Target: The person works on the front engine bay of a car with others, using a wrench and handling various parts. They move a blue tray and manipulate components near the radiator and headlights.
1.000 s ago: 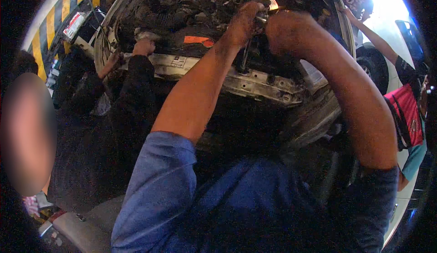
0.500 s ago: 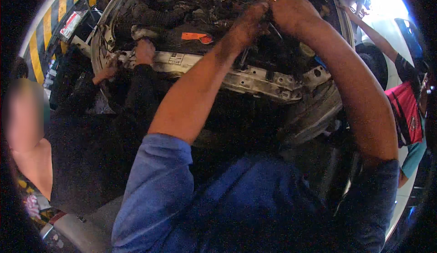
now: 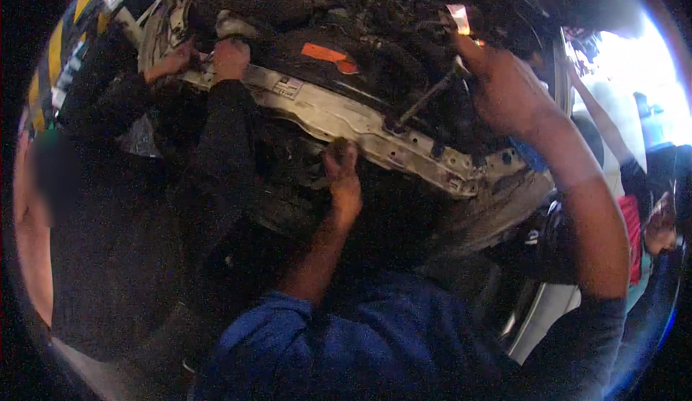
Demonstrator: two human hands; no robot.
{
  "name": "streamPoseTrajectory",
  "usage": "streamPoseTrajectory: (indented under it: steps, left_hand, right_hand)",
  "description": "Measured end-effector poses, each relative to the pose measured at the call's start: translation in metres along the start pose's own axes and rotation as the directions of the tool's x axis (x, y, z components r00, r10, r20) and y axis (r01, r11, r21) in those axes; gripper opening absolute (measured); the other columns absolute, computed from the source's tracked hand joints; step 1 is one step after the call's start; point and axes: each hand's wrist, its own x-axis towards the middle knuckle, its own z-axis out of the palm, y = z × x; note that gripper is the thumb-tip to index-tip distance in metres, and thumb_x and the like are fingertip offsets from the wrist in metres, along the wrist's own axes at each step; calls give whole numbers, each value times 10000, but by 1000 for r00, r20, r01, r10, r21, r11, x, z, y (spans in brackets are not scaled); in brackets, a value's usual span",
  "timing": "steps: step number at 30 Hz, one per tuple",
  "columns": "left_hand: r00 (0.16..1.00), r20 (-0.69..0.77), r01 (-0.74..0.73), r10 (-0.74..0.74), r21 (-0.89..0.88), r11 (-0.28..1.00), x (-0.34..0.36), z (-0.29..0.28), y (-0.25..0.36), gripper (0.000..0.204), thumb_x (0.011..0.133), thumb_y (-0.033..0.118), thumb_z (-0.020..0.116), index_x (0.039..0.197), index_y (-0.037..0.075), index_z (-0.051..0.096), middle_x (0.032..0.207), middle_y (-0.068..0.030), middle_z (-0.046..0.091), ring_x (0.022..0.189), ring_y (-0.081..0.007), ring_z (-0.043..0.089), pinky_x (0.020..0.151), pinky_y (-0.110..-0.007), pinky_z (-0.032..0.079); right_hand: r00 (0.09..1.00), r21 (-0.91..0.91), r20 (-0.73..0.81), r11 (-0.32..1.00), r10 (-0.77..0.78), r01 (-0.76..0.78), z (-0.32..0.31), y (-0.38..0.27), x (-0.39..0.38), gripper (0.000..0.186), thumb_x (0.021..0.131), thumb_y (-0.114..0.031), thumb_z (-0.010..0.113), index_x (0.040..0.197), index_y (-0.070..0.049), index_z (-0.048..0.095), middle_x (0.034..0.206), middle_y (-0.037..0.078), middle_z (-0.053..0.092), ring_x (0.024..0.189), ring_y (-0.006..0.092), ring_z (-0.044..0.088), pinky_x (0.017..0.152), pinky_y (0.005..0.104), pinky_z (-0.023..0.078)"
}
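My right hand [image 3: 504, 87] is over the right side of the engine bay, back toward me and fingers curled. It meets the bright upper end of a slim metal bar [image 3: 427, 102], which slants down to the pale front crossmember [image 3: 360, 123]. Most of its grip is hidden behind the hand. Lower down, my left hand [image 3: 342, 174] points up at the front edge of that crossmember. Its fingers and thumb close around something small and dark that I cannot make out. Behind the crossmember lies an orange tag-shaped piece [image 3: 328, 55].
At the left, a co-worker in dark sleeves has both hands [image 3: 231, 58] on the crossmember's left end. Dark engine parts [image 3: 317, 4] fill the bay behind. A blue item [image 3: 530, 154] is by the right corner. Another person's arm [image 3: 602, 120] reaches in at the far right.
My left hand has left my right hand and come down to the crossmember's front edge. My right hand has moved right and lower, and the slim bar now shows beside it.
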Motion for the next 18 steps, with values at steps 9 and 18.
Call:
streamPoseTrajectory:
  steps: [9,18]
  left_hand:
    - [893,450,321,8,-649,690,34,-20,-83,348,957,117,473,1280,-7,437,1251,-165,522,1101,-272,541,1028,-427,351]
    - [795,530,-56,297,-422,905,48,2,-61,442,963,348,445,1271,32,465,1221,-125,566,1135,-251,530,1024,-407,375]
  right_hand:
    - [982,-91,64,981,179,-173,-12,4,-2,612,699,4,591,1263,-143,404,889,245,634,881,430,617,748,524,508]
    - [995,-70,66,995,75,-70,-8,13,-3,541,739,-70,597,1252,-120,433,897,245,633,871,438,612,766,516,506]
